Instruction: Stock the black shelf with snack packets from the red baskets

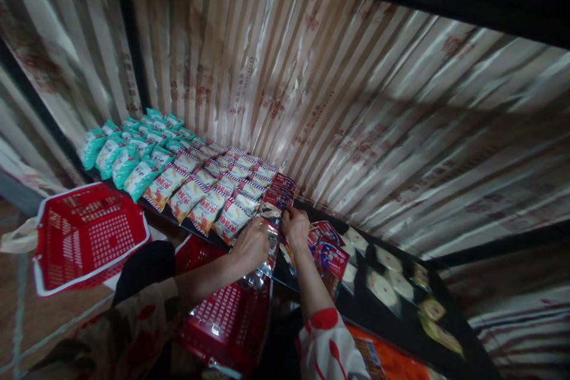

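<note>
My left hand (252,243) is closed on a strip of shiny silver snack packets (271,236) that hangs down toward a red basket. My right hand (295,227) is closed too, pinching the top of the same strip at the front edge of a dark shelf (392,314). Just beyond my fingers stand red snack packets (280,193) in a row. Left of them lie rows of red-and-white striped snack bags (209,193), then teal snack bags (129,154).
A red basket (231,320) sits below my hands and another red basket (84,237) stands to the left on the floor. More red packets (330,252) and pale round items in clear wrap (387,285) lie on the shelf to the right. Striped wrapped stock rises behind.
</note>
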Motion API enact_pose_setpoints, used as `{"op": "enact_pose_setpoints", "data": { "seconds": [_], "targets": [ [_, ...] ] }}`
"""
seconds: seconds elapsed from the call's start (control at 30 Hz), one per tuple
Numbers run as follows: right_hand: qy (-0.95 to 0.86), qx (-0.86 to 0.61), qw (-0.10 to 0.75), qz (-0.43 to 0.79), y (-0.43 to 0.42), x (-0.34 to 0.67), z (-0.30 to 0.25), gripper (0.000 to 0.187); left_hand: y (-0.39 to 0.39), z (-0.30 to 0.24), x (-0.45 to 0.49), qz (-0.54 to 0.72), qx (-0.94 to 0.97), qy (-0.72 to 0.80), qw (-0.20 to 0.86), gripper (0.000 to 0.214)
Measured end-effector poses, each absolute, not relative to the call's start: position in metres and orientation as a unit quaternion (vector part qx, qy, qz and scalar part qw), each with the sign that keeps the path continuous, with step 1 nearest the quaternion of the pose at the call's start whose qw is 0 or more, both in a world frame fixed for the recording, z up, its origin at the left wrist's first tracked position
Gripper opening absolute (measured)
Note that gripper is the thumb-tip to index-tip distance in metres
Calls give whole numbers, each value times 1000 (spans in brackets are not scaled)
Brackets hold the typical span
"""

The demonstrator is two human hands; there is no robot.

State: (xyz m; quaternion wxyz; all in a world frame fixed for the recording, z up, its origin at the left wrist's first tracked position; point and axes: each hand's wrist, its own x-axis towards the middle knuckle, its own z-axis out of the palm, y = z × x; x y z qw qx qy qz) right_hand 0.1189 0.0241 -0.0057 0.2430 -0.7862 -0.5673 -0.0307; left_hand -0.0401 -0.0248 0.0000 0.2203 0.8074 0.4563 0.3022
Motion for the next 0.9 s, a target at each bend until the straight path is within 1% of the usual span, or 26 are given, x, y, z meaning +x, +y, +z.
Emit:
{"op": "enact_pose_setpoints", "data": {
  "seconds": [0.13,0.3,0.43,0.57,0.7,0.8,0.9],
  "targets": [
    [-568,-781,258,-23,21,116,-9,35,-27,4,-41,273,850,428,142,34],
    [-565,-783,258,-11,16,111,-5,36,-24,5,-38,236,871,418,109,40],
    [-548,-800,243,3,14,106,3,36,-21,-2,-35,235,877,411,86,44],
    [-530,-823,205,18,9,100,12,37,-18,-11,-30,225,886,403,42,47],
    [-534,-821,194,-49,7,96,16,35,-14,-15,-26,204,891,405,22,45],
    [-592,-771,210,-103,14,97,13,34,-11,-16,-26,199,893,403,33,45],
    [-661,-711,218,-101,27,98,9,36,-9,-16,-27,207,895,393,43,45]
  ]
}}
